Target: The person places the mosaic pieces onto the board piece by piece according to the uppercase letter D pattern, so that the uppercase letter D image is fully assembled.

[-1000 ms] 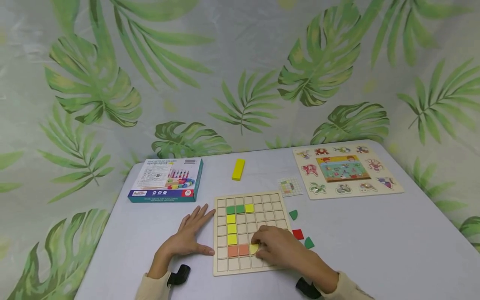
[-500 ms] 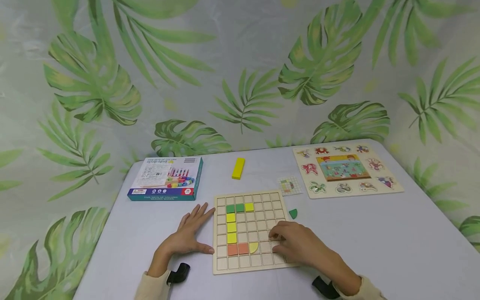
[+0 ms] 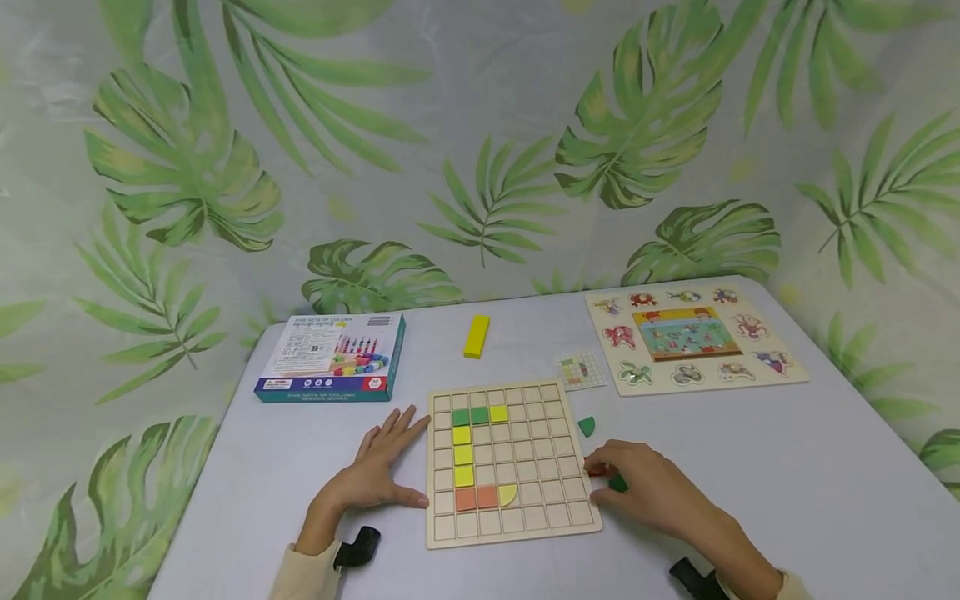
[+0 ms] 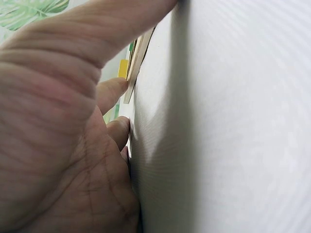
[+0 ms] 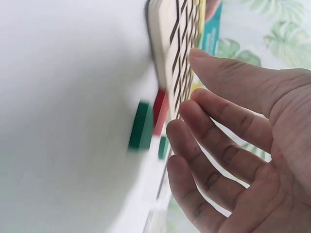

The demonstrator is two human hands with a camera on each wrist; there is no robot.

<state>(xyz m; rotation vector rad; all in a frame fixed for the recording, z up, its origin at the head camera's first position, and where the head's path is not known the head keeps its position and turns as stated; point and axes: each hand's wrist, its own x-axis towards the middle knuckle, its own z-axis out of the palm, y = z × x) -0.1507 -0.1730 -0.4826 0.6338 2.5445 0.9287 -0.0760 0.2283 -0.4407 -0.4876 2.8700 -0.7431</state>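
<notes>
On the table lies a wooden grid board [image 3: 513, 452]. Green squares [image 3: 470, 417], yellow squares [image 3: 462, 456], orange squares [image 3: 476, 498] and a yellow quarter-circle [image 3: 507, 495] sit in its cells. My left hand [image 3: 371, 477] rests at the board's left edge, fingers spread, thumb and fingertips touching it. Past the right edge, my right hand [image 3: 648, 485] hovers over a red square [image 5: 160, 112] and a green quarter-circle [image 5: 141, 127], largely covering them in the head view. Its loosely bent fingers hold nothing in the right wrist view. Another green quarter-circle [image 3: 587, 427] lies farther back.
A small pattern card [image 3: 580, 371] lies behind the board's right corner. Farther back are a yellow block [image 3: 476, 337], a boxed toy set [image 3: 330, 358] at left and a sea-animal puzzle board [image 3: 686, 342] at right. A leaf-print curtain [image 3: 480, 167] hangs behind the table.
My right hand has moved right, from the yellow quarter-circle on the board to the loose pieces beside it. The quarter-circle stays in its cell. My left hand has not moved.
</notes>
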